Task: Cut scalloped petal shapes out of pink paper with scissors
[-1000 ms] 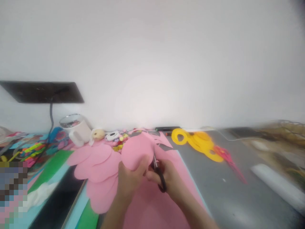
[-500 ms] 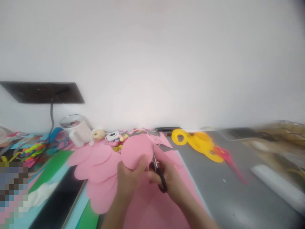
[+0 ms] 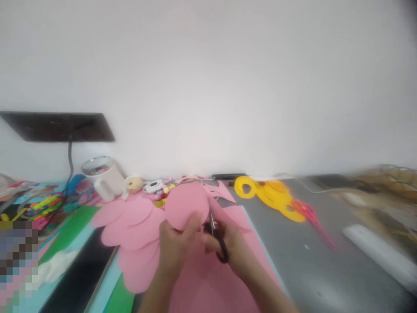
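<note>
Between thumb and fingers, my left hand [image 3: 177, 243] holds a round pink paper piece [image 3: 186, 204] by its lower edge. My right hand [image 3: 228, 243] is closed on the black handles of a pair of scissors [image 3: 219, 243], whose blades point up along the right edge of the round piece. A strip of pink paper lies just right of the blades. Beneath both hands spreads a large pink sheet [image 3: 208, 282]. Several pink paper circles [image 3: 137, 232] overlap in a heap to the left.
A white mug [image 3: 109, 180] stands at the back left near small toys. Yellow paper rings [image 3: 273, 195] and pink scissors [image 3: 314, 219] lie on the right. A white bar [image 3: 381, 252] is farther right, and a dark phone-like slab [image 3: 81, 269] lies left.
Almost nothing differs: the round piece and my left hand have shifted very slightly left, and the paper strip right of the blades sticks out a little farther right.
</note>
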The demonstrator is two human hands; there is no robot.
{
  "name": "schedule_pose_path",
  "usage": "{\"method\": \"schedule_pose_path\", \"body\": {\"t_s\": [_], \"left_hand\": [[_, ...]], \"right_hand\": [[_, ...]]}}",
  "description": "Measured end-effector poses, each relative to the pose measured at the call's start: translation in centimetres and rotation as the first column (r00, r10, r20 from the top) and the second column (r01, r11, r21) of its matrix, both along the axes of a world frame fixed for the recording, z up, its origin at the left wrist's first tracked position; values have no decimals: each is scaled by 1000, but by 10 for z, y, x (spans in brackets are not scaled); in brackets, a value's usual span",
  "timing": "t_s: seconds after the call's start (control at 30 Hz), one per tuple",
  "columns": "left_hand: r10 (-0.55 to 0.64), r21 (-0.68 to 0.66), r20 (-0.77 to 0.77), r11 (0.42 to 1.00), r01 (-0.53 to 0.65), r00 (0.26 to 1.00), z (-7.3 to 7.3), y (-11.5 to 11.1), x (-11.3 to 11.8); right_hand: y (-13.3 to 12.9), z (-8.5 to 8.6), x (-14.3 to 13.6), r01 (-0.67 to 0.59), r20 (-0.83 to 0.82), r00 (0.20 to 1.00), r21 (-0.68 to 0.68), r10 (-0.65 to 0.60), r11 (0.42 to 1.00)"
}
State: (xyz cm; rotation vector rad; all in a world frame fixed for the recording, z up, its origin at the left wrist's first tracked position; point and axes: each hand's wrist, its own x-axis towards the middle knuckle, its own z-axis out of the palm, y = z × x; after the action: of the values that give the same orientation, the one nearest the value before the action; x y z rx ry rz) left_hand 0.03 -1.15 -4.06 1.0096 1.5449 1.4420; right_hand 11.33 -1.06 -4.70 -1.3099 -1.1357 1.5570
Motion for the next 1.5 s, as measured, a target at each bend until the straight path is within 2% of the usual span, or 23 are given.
{"method": "schedule_pose_path", "body": {"t_s": [0.67, 0.87, 1.03, 1.27, 1.5], "left_hand": [[-20, 85, 26, 996, 18, 999, -8, 2, -3], [-19, 101, -3, 995, 19, 1000, -13, 3, -7], [-89, 170, 91, 983, 72, 992, -17, 7, -8], [-53, 64, -14, 996, 54, 998, -8, 1, 0], [-53, -10, -19, 999, 53, 998, -2, -1, 2]], "right_hand": [[-1, 0, 2, -29, -33, 999, 102, 32, 994], [-1, -4, -1, 6, 25, 1000, 54, -7, 999], [-1, -6, 0, -24, 14, 1000, 63, 23, 998], [-1, -5, 1, -63, -4, 998, 95, 64, 993], [0, 7, 2, -60, 4, 998, 126, 60, 990]]}}
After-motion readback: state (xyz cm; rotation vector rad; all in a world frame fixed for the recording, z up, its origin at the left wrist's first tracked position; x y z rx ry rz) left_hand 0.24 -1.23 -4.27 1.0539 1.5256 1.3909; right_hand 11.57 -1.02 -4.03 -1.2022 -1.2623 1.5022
